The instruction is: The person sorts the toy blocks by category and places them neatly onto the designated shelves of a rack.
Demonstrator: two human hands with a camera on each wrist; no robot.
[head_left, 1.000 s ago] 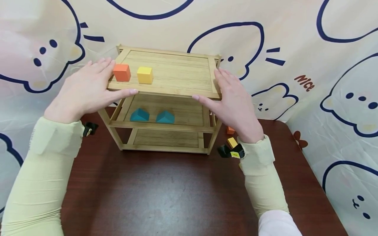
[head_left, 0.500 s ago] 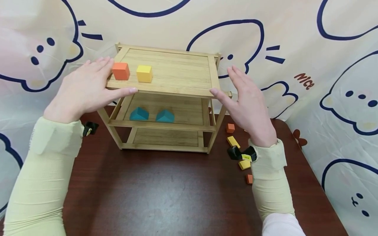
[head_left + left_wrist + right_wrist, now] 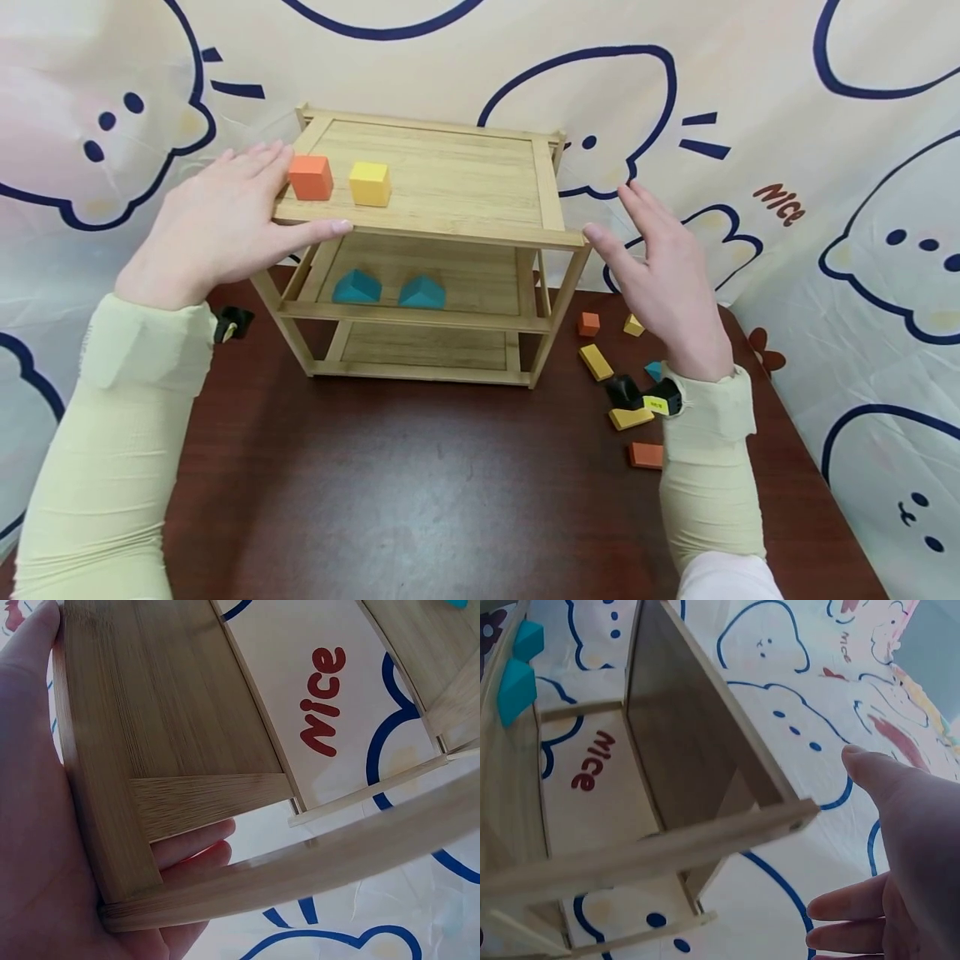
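Note:
My left hand (image 3: 210,225) rests against the near left corner of a three-tier wooden shelf (image 3: 450,208). Its thumb lies straight along the front edge, with the fingers stretched along the left side; several fingertips (image 3: 195,847) show below the top board in the left wrist view. My right hand (image 3: 671,283) hovers just beyond the shelf's right corner, fingers extended and apart from it, holding nothing. On the top board stand an orange cube (image 3: 311,178), close to my left fingers, and a yellow cube (image 3: 370,184). Two teal triangular blocks (image 3: 357,286) sit on the middle tier.
Loose blocks lie on the dark table (image 3: 420,500) right of the shelf: an orange cube (image 3: 588,324), a yellow cube (image 3: 633,324), yellow flat blocks (image 3: 596,362), a partly hidden teal block (image 3: 654,370) and an orange block (image 3: 647,455). A patterned cloth (image 3: 780,108) hangs behind.
My right hand has come off the shelf's right end and moved right, uncovering that corner and several loose blocks. The left hand keeps its place on the shelf.

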